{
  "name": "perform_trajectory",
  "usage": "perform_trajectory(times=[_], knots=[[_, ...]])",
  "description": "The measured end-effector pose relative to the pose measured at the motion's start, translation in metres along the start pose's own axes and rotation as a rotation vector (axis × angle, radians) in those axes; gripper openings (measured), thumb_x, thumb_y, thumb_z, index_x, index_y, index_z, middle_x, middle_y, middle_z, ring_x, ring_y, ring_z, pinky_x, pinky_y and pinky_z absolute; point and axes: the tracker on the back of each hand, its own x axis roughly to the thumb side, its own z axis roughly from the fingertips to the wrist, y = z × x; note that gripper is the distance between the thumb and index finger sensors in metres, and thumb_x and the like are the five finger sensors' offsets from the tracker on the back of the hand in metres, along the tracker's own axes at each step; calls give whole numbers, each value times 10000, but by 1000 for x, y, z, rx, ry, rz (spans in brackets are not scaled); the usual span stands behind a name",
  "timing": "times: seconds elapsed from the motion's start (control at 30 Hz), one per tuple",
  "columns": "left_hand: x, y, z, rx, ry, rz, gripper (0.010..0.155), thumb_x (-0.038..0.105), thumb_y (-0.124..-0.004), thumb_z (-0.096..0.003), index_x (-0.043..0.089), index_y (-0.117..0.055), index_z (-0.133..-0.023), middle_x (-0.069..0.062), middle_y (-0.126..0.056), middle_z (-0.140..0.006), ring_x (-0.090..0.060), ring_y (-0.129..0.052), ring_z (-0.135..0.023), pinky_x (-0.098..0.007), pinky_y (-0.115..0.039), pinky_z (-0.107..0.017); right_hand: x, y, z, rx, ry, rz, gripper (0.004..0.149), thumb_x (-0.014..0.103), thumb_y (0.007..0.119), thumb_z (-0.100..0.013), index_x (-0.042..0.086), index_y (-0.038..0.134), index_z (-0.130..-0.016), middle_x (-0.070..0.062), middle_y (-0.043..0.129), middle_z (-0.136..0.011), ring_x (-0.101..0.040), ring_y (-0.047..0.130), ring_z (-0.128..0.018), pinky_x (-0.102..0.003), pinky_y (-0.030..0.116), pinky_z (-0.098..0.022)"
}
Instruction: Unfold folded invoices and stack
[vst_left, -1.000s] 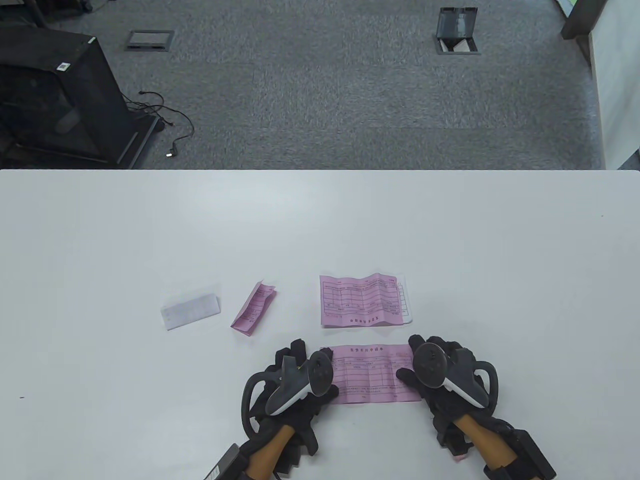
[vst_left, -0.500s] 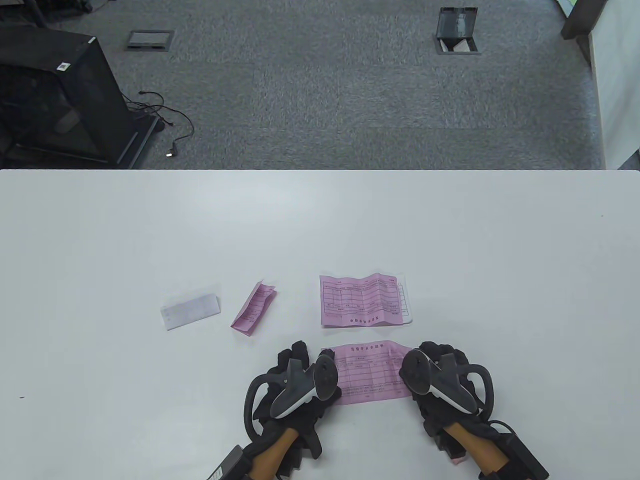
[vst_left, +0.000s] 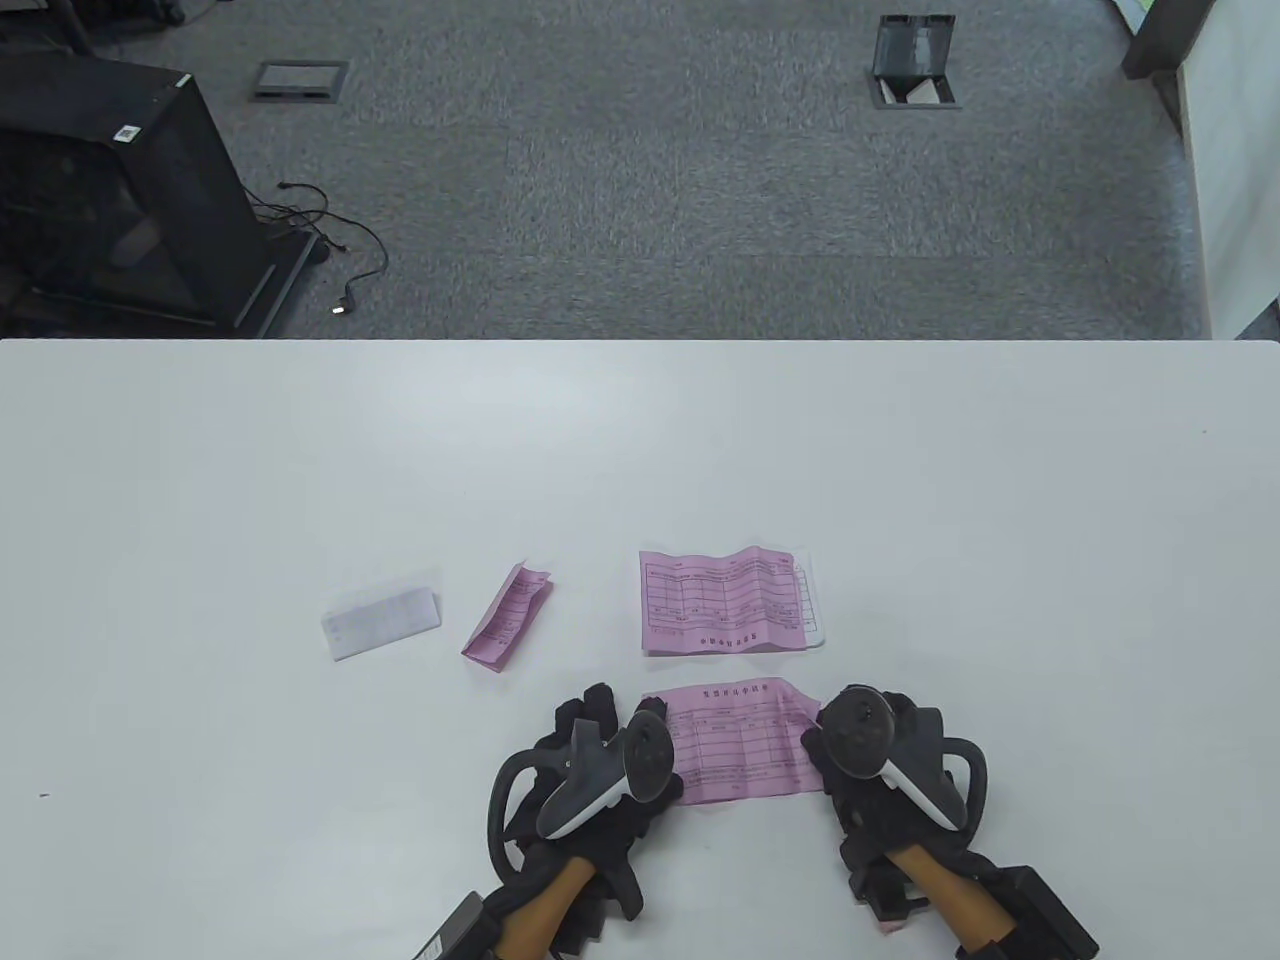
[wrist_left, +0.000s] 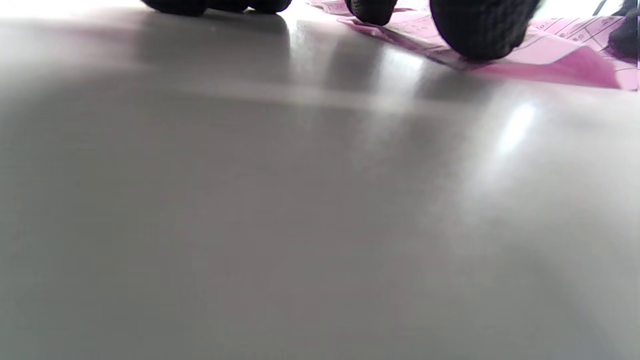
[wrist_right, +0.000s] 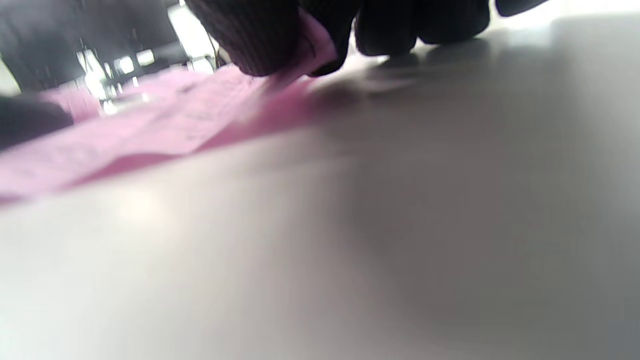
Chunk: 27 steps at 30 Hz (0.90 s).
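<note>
Pink paper is lying between two gloved hands: an opened invoice (vst_left: 740, 745) is sitting on the white table (vst_left: 200, 480), just on the near side of the stack (vst_left: 725, 603), which is serving here as the landmark. The left hand (vst_left: 600, 770) is pressing fingertips (wrist_left: 480, 30) down on the sheet's left end, as the left wrist view is showing. The right hand (vst_left: 880, 760) is pinching the right end, a pink corner showing between thumb and finger in the right wrist view, and the sheet is arching up slightly off the table between the two holds.

Left of the stack, apart from it, a folded pink invoice (vst_left: 508, 615) is waiting, and farther left again a folded white slip (vst_left: 381, 620). A white sheet is peeking out under the stack's right edge.

Judging by its creases and sag, the invoice is light, thin and limp; it will likely slide easily on the smooth top, buckle if pushed from both ends, and tear if tugged hard. The short ends look like the sensible holds, gripped lightly at both sides so the sheet is travelling flat.

Room appears generous: beyond the stack the table is running bare to its far edge, and right of the stack nothing is showing. The path from sheet to stack is short. The near table edge is out of view below the wrists.
</note>
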Motion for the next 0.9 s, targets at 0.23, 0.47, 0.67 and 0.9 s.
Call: perform_trajectory(times=[0.23, 0.47, 0.67, 0.9], knots=[[-14, 8, 7, 66, -7, 187, 807, 569, -717, -490, 293, -329, -1142, -242, -308, -1199, -486, -362, -1048, -594, -483, -728, 1, -17, 6, -123, -79, -195, 370, 409, 745, -466, 201, 769, -770, -107, 741, -926, -406, 723, -854, -628, 560, -655], [-31, 17, 16, 124, -34, 399, 876, 561, -750, -481, 231, -279, -1142, -282, -346, -1177, -510, -443, -1020, -594, -533, -702, 18, -48, 26, -191, -232, -332, 365, 408, 746, -465, 213, 770, -773, -107, 746, -926, -408, 727, -852, -633, 558, -654], [-42, 22, 19, 154, -165, 665, 948, 563, -782, -468, 206, -211, -1136, -299, -321, -1170, -522, -430, -1015, -597, -536, -695, 26, -69, 43, -243, -366, -446, 359, 411, 747, -464, 235, 768, -777, -104, 749, -929, -407, 724, -858, -636, 551, -660], [-53, 23, 16, 70, -376, 1014, 1088, 585, -818, -447, 208, -29, -1095, -314, -158, -1170, -567, -312, -1023, -623, -488, -711, 29, -84, 55, -274, -470, -543, 356, 423, 745, -463, 263, 765, -780, -97, 756, -928, -403, 729, -860, -636, 550, -666]])
